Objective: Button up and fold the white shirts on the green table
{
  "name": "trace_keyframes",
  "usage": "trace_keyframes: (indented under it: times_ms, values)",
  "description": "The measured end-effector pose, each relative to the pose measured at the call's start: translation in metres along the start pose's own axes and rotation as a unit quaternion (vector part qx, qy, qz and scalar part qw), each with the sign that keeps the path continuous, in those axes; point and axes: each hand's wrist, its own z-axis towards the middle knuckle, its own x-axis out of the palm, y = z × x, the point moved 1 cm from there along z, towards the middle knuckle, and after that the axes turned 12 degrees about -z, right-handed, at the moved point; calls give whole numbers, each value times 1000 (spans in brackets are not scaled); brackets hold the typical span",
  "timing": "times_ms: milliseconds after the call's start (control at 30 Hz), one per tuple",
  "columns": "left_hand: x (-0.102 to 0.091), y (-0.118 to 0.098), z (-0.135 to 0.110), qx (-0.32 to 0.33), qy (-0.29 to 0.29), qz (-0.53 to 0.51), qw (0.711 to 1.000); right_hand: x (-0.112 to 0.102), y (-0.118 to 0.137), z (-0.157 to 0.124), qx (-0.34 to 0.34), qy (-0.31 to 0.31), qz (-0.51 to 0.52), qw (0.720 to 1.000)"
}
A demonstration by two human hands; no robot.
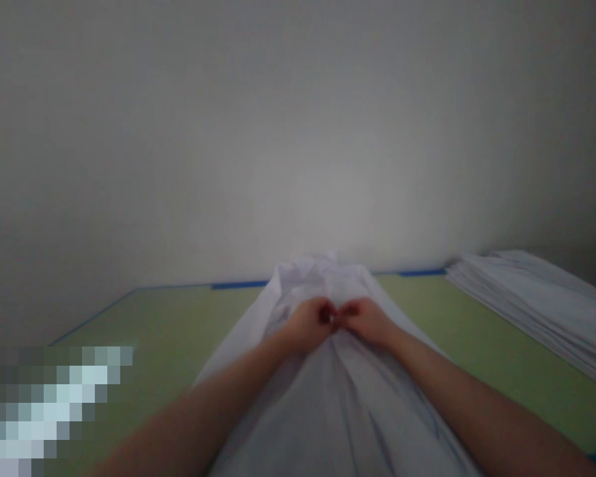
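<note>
A long white garment (308, 411), coat-like in shape, lies lengthwise over the green tabletop, its collar end toward the wall. Both of my hands meet over its upper middle, fingertips nearly touching. My left hand (308, 324) is closed in a pinch on the cloth along the centre line. From the other side my right hand (368, 322) also pinches there, its thumb and fingers pressed together. A small pale spot shows between the fingertips, too blurred to make out. Folds run from the hands down toward me.
The green tabletop (173, 331) has blue edging (238, 285) along the back. At the right lies a stack of folded white cloth (541, 305). A plain grey wall (298, 132) rises behind the table. A pixelated patch covers the lower left corner.
</note>
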Motion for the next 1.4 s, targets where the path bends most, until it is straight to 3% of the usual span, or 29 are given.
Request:
trace_keyframes:
  times_ms: [133, 200, 300, 433, 567, 633, 733, 867, 933, 1000, 1100, 1167, 1267, 1400]
  values:
    - [-3, 7, 4, -54, 2, -5, 999, 0, -2, 1, -10, -2, -24, 1000]
    - [-5, 8, 3, -74, 32, -16, 997, 0, -3, 1, -12, 4, -36, 999]
    - [-7, 2, -2, -80, 149, -34, 985, 2, -3, 2, -16, 17, -47, 999]
    - [-5, -19, -12, -65, 307, -53, 948, 4, -5, 3, -23, 6, -64, 998]
    - [-4, -37, -19, -71, 409, -79, 906, 3, -5, 3, -24, -17, -95, 995]
    - [-9, -38, -19, -84, 430, -99, 894, 2, -4, 3, -24, -26, -104, 994]
    - [-28, -27, -4, -104, 362, -119, 919, -3, -1, 10, -29, -36, -127, 991]
    - [-59, 1, 41, -88, 89, -3, 992, -14, 3, 38, -44, -41, -189, 980]
    - [-68, 14, 65, -58, -34, 86, 994, -18, 5, 58, -51, -56, -234, 969]
    - [-71, 24, 85, -10, -105, 160, 981, -20, 7, 77, -48, -80, -272, 958]
    - [-66, 35, 105, 36, -130, 236, 962, -18, 6, 101, -31, -127, -298, 946]
    - [-61, 43, 114, 18, -124, 250, 960, -14, 3, 112, -29, -153, -300, 941]
    - [-53, 58, 124, -20, -96, 227, 969, -5, -3, 119, -34, -175, -296, 938]
    - [-46, 75, 133, -23, -57, 176, 982, 5, -10, 119, -56, -195, -291, 935]
